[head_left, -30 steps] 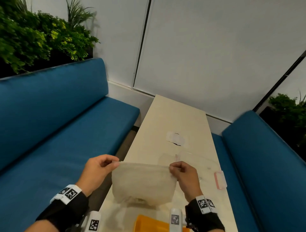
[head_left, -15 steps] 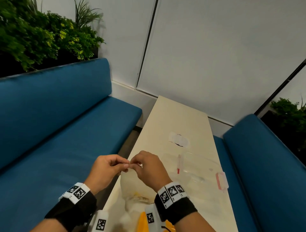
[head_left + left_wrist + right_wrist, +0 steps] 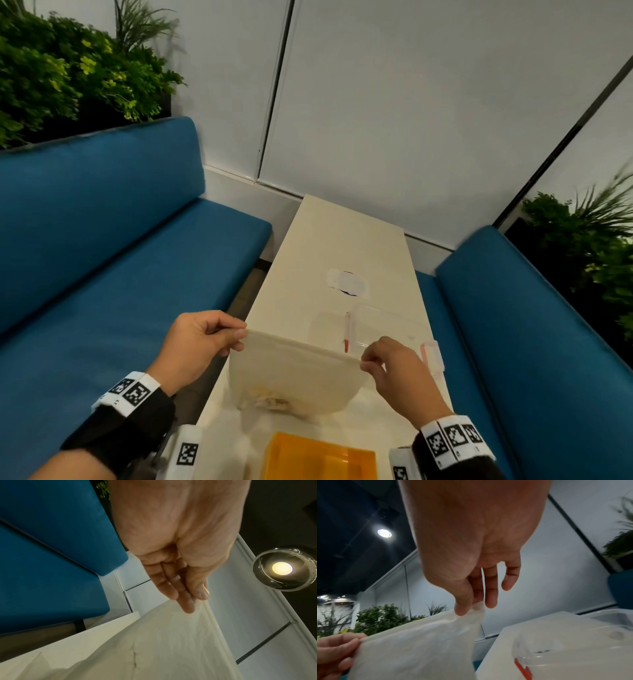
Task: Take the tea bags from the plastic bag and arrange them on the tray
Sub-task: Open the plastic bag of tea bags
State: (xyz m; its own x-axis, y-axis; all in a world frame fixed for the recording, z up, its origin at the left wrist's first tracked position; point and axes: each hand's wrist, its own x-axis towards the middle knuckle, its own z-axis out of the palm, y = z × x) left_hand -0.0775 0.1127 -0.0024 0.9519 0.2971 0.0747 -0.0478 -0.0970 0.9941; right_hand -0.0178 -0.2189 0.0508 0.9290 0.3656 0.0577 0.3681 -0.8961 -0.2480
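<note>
A cloudy white plastic bag [image 3: 294, 377] hangs above the table's near end, stretched flat between both hands. My left hand [image 3: 202, 342] pinches its top left corner, and my right hand [image 3: 394, 370] pinches the top right corner. Pale tea bags [image 3: 267, 399] show dimly through the bottom of the bag. An orange tray [image 3: 318, 457] sits just below, at the near table edge. In the left wrist view my left hand [image 3: 193, 599] nips the bag's seam [image 3: 171, 642]. The right wrist view shows my right hand [image 3: 469, 608] on the bag [image 3: 419, 649].
A clear plastic lidded box [image 3: 387, 329] with red clips lies on the narrow cream table [image 3: 342, 246] behind the bag. Blue benches [image 3: 102, 274] flank the table on both sides. Green plants [image 3: 68, 68] stand behind the benches.
Half a second ago both hands met at the bag's top left. The right hand has since slid along the top edge to the right corner, pulling the bag taut.
</note>
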